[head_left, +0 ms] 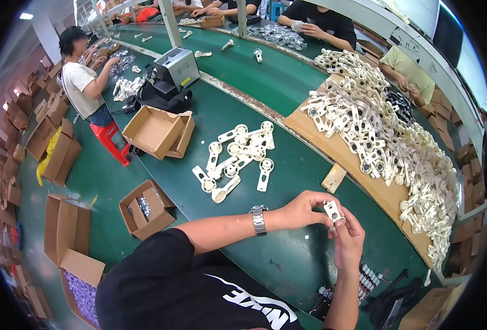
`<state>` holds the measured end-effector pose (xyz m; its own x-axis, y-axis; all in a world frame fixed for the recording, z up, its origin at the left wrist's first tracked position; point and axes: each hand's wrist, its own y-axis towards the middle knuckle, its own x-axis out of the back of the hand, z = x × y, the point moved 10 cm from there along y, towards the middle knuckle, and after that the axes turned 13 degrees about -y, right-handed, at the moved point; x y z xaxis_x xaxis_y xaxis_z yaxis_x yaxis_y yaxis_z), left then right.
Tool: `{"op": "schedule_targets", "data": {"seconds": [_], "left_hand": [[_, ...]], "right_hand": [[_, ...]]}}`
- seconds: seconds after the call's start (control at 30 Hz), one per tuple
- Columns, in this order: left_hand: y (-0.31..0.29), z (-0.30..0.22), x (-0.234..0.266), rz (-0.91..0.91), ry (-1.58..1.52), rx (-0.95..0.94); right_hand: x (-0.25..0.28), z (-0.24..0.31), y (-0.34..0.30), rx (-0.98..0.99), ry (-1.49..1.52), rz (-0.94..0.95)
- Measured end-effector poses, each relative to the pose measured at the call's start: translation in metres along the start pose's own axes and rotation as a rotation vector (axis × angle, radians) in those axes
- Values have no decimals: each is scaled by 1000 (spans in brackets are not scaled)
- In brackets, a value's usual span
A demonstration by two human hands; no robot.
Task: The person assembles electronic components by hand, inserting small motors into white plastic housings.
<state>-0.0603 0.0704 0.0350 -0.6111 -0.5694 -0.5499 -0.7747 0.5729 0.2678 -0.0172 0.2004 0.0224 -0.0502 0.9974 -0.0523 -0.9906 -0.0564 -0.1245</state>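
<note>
My left hand (305, 210), with a metal watch on its wrist, and my right hand (349, 236) meet over the near right part of the green table. Between their fingertips they hold a small off-white plastic housing (332, 210) with a dark opening. Fingers cover part of it. Left of my hands lies a loose group of white plastic parts (232, 149), each with a round ring end and a flat slotted handle. A small wooden block (334, 178) rests just beyond my hands at the table's edge.
A large heap of white parts (375, 126) covers cardboard on the right. Boxy grey machine (177, 67) and open cardboard trays (154, 132) stand at the far left. A conveyor (243, 69) carries scattered parts. Electronic components (369, 280) lie by my right forearm. Co-workers sit around.
</note>
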Motion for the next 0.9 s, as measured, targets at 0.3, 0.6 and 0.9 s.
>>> {"op": "schedule_targets", "data": {"seconds": [0.3,0.6,0.9], "left_hand": [[3,-20,29,-109,-273,3],[-7,-23,41,-193,-293,-12],[-55,-112,53,-575,1797,-100]], "right_hand": [[-22,49,12,75,-156,122],[-37,45,26,6,-188,122],[40,42,117,-72,-192,-92]]}}
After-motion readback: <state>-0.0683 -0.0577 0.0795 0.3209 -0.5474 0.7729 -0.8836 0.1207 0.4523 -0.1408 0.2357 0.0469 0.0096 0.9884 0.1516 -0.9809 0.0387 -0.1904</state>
